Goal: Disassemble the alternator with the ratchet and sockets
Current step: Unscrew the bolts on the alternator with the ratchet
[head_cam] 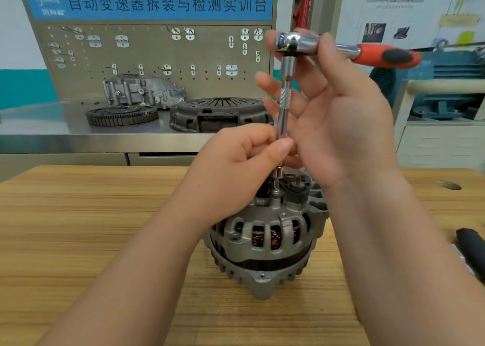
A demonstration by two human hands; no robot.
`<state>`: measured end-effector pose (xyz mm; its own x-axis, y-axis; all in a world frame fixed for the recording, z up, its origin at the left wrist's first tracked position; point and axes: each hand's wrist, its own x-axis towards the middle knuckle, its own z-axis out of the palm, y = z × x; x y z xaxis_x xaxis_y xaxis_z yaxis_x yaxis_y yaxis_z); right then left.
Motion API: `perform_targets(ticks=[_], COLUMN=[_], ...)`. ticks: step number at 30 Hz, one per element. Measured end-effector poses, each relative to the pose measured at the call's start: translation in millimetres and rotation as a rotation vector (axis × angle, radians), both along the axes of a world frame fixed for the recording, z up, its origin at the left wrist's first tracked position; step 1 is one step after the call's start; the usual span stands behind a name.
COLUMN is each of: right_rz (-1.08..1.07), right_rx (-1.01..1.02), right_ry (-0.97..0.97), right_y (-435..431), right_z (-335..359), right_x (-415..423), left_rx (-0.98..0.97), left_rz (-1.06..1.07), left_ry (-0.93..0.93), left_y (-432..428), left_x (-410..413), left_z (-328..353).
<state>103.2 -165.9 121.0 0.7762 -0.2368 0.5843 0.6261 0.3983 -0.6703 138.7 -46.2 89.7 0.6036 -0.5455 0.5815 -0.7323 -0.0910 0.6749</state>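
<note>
A grey alternator [265, 238] stands on the wooden table [91, 227], copper windings showing through its slots. A chrome ratchet [299, 43] with a red and black handle [385, 55] is held above it, handle pointing right. A long extension bar [284, 101] runs straight down from the ratchet head to a small socket [277, 179] seated on the alternator's top. My right hand [338, 114] holds the ratchet head, its lower fingers spread beside the bar. My left hand [241, 167] pinches the bar's lower end between thumb and fingers.
Behind the table, a steel workbench [39, 125] carries a toothed flywheel [122, 114], a clutch pressure plate [220, 114] and an aluminium housing [141, 91] before a pegboard. A black object [469, 243] lies at the table's right edge. A blue machine [451, 83] stands at right.
</note>
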Motion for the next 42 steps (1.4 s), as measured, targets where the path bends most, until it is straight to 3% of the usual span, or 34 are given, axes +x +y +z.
perform_targets(ticks=[3, 8, 15, 22, 29, 35, 38, 42], right_rz=[0.004, -0.359, -0.025, -0.260, -0.042, -0.299, -0.260, 0.011], right_rx=[-0.014, -0.288, -0.069, -0.253, -0.074, -0.268, -0.235, -0.065], right_ry=[-0.043, -0.260, -0.064, -0.265, -0.089, -0.291, -0.237, -0.097], right_y=[0.4, 4.2, 4.0, 2.8, -3.2, -0.4, -0.6, -0.5], right_z=[-1.4, -1.9, -2.2, 0.3, -2.8, -0.3, -0.5, -2.1], right_x=[0.3, -2.0, -2.9, -1.6, 1.5, 0.2, 0.5, 0.4], left_rx=[-0.002, -0.011, -0.017, -0.030, -0.011, -0.018, -0.029, -0.046], left_rz=[-0.007, 0.070, -0.016, 0.059, -0.033, 0.027, 0.032, -0.022], left_ry=[-0.011, -0.031, -0.010, -0.062, 0.049, -0.005, 0.012, 0.029], left_y=[0.8, -3.3, 0.2, -3.3, 1.9, -0.9, -0.3, 1.4], left_x=[1.6, 2.1, 0.3, 3.2, 0.5, 2.1, 0.6, -0.4], left_z=[-0.4, -2.9, -1.5, -3.6, 0.4, -1.6, -1.0, 0.2])
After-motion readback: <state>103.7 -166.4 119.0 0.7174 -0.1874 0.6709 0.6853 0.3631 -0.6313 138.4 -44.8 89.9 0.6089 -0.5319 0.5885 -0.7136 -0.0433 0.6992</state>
